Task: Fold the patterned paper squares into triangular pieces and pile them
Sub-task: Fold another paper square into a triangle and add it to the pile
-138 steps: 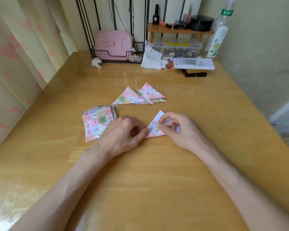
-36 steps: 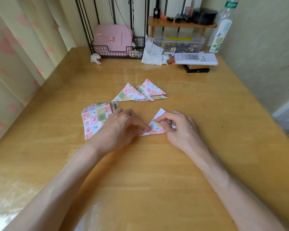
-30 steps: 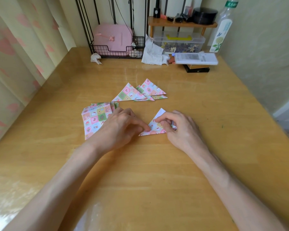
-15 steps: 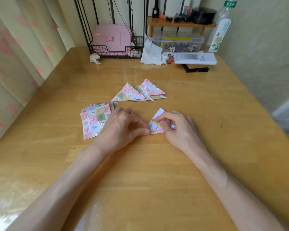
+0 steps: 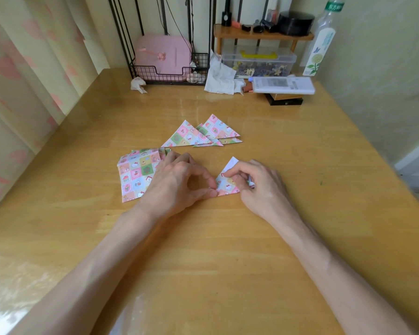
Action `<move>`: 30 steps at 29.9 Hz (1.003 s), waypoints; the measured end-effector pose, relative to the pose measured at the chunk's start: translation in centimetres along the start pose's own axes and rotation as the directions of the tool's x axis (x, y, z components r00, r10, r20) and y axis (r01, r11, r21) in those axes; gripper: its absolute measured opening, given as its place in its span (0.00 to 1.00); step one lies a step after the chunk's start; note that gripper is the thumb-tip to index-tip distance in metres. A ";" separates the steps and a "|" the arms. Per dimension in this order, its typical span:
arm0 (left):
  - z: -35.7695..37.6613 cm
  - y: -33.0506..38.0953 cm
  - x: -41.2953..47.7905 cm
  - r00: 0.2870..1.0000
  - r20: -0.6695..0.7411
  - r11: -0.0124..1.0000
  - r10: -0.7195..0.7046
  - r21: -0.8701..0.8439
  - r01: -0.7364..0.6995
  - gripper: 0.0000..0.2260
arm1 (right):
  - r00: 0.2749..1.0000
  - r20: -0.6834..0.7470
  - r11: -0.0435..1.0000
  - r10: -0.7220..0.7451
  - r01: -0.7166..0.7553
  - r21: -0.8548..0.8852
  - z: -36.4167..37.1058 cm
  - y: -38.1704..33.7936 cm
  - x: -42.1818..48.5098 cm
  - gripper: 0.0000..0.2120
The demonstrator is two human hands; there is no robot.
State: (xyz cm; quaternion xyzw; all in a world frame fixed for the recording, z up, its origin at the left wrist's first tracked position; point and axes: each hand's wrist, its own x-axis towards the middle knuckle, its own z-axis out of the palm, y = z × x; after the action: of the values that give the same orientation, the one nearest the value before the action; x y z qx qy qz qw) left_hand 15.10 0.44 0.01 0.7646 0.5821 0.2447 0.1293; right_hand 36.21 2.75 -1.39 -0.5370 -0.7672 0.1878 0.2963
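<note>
A half-folded patterned paper piece lies on the wooden table, its white underside showing at the top corner. My left hand pinches its left bottom corner with curled thumb and fingertips. My right hand lies over its right part, fingers curled and pinching the paper's edge. A stack of unfolded patterned squares sits to the left, partly under my left hand. A pile of folded triangles lies just beyond.
At the table's back stand a black wire rack with a pink case, crumpled tissues, a clear plastic box under a small wooden shelf, a white flat box and a bottle. A curtain hangs at left.
Both hands have stayed on the paper piece; my left fingertips have slid along its bottom edge toward the left corner. The stacks have not moved.
</note>
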 end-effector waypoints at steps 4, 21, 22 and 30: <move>-0.1 0.1 0.1 1.000 0.011 1.000 -0.022 0.014 0.021 0.11 | 1.000 -0.008 1.000 0.004 -0.004 0.017 -0.1 -0.1 -0.2 0.05; -1.6 0.2 0.0 0.993 0.106 0.995 -0.054 0.084 0.045 0.11 | 1.000 0.030 0.989 0.006 -0.002 -0.146 0.3 -0.4 -0.7 0.20; -1.6 0.2 0.0 0.993 0.107 0.995 -0.056 0.085 0.047 0.11 | 0.999 0.028 0.990 0.017 -0.013 -0.140 0.3 -0.5 -0.7 0.21; -2.3 0.2 -0.1 0.985 0.162 0.997 -0.057 0.063 0.047 0.18 | 0.996 0.042 0.988 0.079 -0.072 -0.137 0.4 -0.9 -0.4 0.23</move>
State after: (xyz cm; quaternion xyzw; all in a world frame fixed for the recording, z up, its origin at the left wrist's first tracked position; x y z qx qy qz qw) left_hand 14.03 0.05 2.02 0.7701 0.5961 0.1604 0.1605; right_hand 35.38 2.03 -1.22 -0.5799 -0.7641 0.1591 0.2335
